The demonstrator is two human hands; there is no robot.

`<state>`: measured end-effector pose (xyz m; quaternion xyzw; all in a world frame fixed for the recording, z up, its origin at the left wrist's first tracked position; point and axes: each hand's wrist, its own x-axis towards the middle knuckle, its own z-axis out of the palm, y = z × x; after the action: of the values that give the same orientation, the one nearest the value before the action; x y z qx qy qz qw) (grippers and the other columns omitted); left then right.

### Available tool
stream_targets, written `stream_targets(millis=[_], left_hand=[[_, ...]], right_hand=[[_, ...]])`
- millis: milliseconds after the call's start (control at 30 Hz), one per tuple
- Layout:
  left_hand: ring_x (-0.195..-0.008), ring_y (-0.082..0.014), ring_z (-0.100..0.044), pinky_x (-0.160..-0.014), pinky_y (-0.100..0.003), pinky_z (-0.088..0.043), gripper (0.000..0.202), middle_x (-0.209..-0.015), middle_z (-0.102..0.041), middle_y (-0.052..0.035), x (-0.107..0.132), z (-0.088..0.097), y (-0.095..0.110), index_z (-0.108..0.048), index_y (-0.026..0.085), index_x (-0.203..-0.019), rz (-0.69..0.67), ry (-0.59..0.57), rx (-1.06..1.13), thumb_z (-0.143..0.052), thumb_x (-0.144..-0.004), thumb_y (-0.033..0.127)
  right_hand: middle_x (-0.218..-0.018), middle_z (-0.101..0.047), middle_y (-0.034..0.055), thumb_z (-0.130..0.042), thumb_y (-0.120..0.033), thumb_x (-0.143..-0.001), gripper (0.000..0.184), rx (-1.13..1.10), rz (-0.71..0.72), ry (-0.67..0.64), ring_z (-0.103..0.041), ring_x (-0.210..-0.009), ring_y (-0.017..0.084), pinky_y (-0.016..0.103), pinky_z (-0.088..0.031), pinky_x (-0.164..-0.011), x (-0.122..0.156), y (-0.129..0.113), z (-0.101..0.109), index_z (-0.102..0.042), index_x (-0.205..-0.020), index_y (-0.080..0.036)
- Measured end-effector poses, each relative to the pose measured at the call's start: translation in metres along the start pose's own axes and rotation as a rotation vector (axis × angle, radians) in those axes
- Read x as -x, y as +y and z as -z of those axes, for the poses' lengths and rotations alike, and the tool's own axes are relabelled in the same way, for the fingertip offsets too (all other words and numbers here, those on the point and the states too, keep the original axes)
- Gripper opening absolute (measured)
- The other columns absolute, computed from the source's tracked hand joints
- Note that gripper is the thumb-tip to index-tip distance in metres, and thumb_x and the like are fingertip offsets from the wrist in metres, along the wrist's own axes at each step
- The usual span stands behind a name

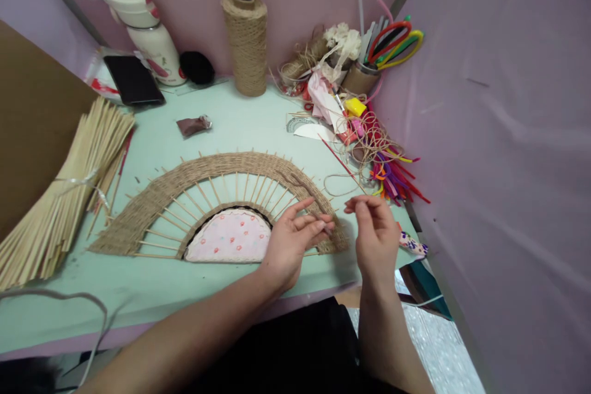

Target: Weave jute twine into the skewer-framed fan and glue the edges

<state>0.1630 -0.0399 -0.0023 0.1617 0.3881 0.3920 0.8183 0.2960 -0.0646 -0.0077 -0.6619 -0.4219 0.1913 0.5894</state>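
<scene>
A half-round woven twine fan [217,165] on thin wooden ribs lies on the table, its ribs sticking out past the outer edge. At its base sits a pale pink half-circle of cloth [231,237] with small red marks, edged in a dark line. My left hand [295,240] is over the fan's right part, index finger stretched out and apart from the others, with nothing plain in it. Just right of the fan, my right hand [376,231] is raised with thumb and fingertips pinched together; what they hold, if anything, is too small to make out. A brownish strand [295,183] lies on the weave.
A bundle of wooden sticks [60,191] lies left. Behind stand a white bottle [161,52], a phone [132,80] and a twine spool [244,43]. Tangled twine [369,135], pipe cleaners [392,175] and a can with scissors [362,77] crowd the right.
</scene>
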Motion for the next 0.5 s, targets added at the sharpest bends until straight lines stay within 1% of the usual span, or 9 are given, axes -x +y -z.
stream_targets(millis=[67,100,167,233,300,400,500], left_hand=[[-0.079,-0.0135,-0.069,-0.081,-0.029,-0.051,0.054,-0.08,-0.072,-0.0007,-0.002,0.001,0.003,-0.053,0.016,-0.119,-0.065,0.013,-0.013,-0.077,-0.071,0.012],[-0.076,-0.012,-0.067,-0.079,-0.027,-0.05,0.055,-0.077,-0.07,0.0012,-0.003,0.001,0.004,-0.054,0.016,-0.118,-0.095,0.022,-0.022,-0.079,-0.069,0.013],[-0.072,-0.0091,-0.062,-0.075,-0.023,-0.047,0.056,-0.071,-0.065,0.0052,-0.004,0.0,0.005,-0.055,0.016,-0.115,-0.143,0.032,-0.035,-0.081,-0.067,0.015],[-0.068,-0.0073,-0.058,-0.07,-0.02,-0.045,0.057,-0.068,-0.06,0.0078,-0.004,-0.001,0.005,-0.054,0.017,-0.115,-0.162,0.026,-0.04,-0.083,-0.066,0.016],[-0.068,-0.0068,-0.056,-0.068,-0.02,-0.043,0.058,-0.069,-0.058,0.0081,-0.004,-0.002,0.005,-0.053,0.018,-0.116,-0.16,0.009,-0.032,-0.083,-0.066,0.017],[-0.072,-0.0076,-0.057,-0.07,-0.02,-0.043,0.058,-0.072,-0.057,0.0073,-0.004,-0.003,0.003,-0.052,0.018,-0.116,-0.142,-0.006,0.021,-0.083,-0.066,0.017],[-0.073,-0.008,-0.058,-0.07,-0.02,-0.043,0.056,-0.075,-0.057,0.0061,-0.005,-0.001,0.004,-0.053,0.019,-0.113,-0.102,-0.03,0.078,-0.084,-0.066,0.019]], right_hand=[[-0.088,-0.064,0.0017,-0.063,-0.032,-0.089,0.012,-0.026,0.008,-0.103,-0.062,-0.082,0.016,0.033,-0.052,-0.077,0.015,0.001,0.003,-0.063,-0.095,-0.021],[-0.089,-0.064,0.0014,-0.066,-0.029,-0.086,0.014,-0.034,0.027,-0.136,-0.062,-0.084,0.016,0.033,-0.052,-0.078,0.021,0.003,0.003,-0.063,-0.097,-0.022],[-0.093,-0.063,0.0011,-0.074,-0.025,-0.079,0.026,-0.03,0.074,-0.185,-0.061,-0.087,0.017,0.033,-0.053,-0.08,0.032,0.006,0.0,-0.062,-0.103,-0.024],[-0.096,-0.063,0.0016,-0.079,-0.024,-0.075,0.038,-0.003,0.116,-0.209,-0.062,-0.089,0.018,0.034,-0.054,-0.08,0.037,0.01,-0.004,-0.062,-0.108,-0.025],[-0.097,-0.065,0.0024,-0.078,-0.023,-0.075,0.04,0.022,0.154,-0.186,-0.063,-0.089,0.019,0.036,-0.055,-0.081,0.04,0.013,-0.009,-0.061,-0.111,-0.025],[-0.096,-0.067,0.0023,-0.072,-0.021,-0.081,0.035,0.035,0.218,-0.108,-0.066,-0.089,0.019,0.038,-0.056,-0.083,0.041,0.016,-0.014,-0.061,-0.113,-0.027],[-0.096,-0.069,0.0017,-0.069,-0.017,-0.083,0.032,0.057,0.255,-0.082,-0.068,-0.089,0.018,0.037,-0.056,-0.084,0.041,0.015,-0.016,-0.062,-0.113,-0.028]])
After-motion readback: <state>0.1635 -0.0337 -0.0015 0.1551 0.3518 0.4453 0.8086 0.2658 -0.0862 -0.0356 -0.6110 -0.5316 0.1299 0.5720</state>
